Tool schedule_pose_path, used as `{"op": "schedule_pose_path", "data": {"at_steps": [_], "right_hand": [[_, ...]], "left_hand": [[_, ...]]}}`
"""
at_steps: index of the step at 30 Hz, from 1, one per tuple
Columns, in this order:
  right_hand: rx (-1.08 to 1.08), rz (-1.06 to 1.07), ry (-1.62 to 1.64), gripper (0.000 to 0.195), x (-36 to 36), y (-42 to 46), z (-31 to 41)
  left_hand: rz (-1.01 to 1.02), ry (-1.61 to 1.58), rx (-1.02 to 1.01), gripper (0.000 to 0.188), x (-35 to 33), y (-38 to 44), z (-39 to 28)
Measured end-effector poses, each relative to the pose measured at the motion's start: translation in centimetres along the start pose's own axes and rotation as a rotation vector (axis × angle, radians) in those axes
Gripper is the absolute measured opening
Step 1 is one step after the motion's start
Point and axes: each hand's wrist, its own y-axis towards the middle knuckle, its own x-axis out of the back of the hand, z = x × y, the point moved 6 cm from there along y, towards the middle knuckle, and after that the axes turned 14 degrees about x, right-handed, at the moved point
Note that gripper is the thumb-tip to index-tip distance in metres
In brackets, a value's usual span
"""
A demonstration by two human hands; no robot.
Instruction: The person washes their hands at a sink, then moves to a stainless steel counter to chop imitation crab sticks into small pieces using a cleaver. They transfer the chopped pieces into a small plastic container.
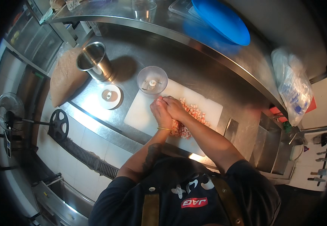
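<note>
My left hand (161, 113), with a yellow bangle at the wrist, is cupped against my right hand (174, 106) over the white cutting board (143, 110). Pale pink bits show at the fingertips, and the palms hide whatever else is between them. Red-and-white diced pieces (196, 113), which look like crab stick, lie heaped on the board beside and under my forearms. Just beyond my fingertips stands a clear food-processor bowl (161, 74) with a blade on its central hub. It overlaps the board's far left corner.
A steel pot (98, 63) stands left of the bowl, near a brown bag (66, 75). Closer in, a small clear cup (107, 95) rests on a white disc (116, 104). A metal blade (231, 130) lies right of the board, before a sink (266, 144). A steel shelf (163, 24) overhangs the back.
</note>
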Motion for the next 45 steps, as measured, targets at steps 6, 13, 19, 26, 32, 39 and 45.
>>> {"op": "schedule_pose_path", "data": {"at_steps": [6, 13, 19, 26, 32, 39, 45], "right_hand": [[-0.385, -0.317, 0.518, 0.046, 1.5, -1.5, -1.5], [-0.396, -0.717, 0.738, 0.044, 5.6, -4.6, -2.7], [-0.227, -0.837, 0.694, 0.041, 10.1, -1.8, 2.4], [-0.004, -0.845, 0.814, 0.043, 9.6, 8.8, 6.8], [-0.001, -0.746, 0.611, 0.045, 5.3, 12.7, 3.6], [-0.043, -0.585, 0.526, 0.042, 5.5, 12.4, 4.4], [-0.011, -0.558, 0.48, 0.039, 7.3, 10.7, 4.9]], "left_hand": [[0.092, 0.063, 0.001, 0.05, -2.9, -2.6, -4.3], [0.255, -0.031, -0.019, 0.033, -6.8, -4.3, -6.6], [0.364, -0.001, -0.184, 0.034, -8.3, -2.2, -11.3], [0.427, -0.227, -0.269, 0.036, -5.9, 5.9, -17.9], [0.502, -0.43, 0.07, 0.036, -2.5, 13.1, -14.9], [0.444, -0.308, 0.086, 0.031, -1.1, 14.6, -13.1], [0.528, -0.357, 0.116, 0.023, -1.3, 14.7, -13.7]]}}
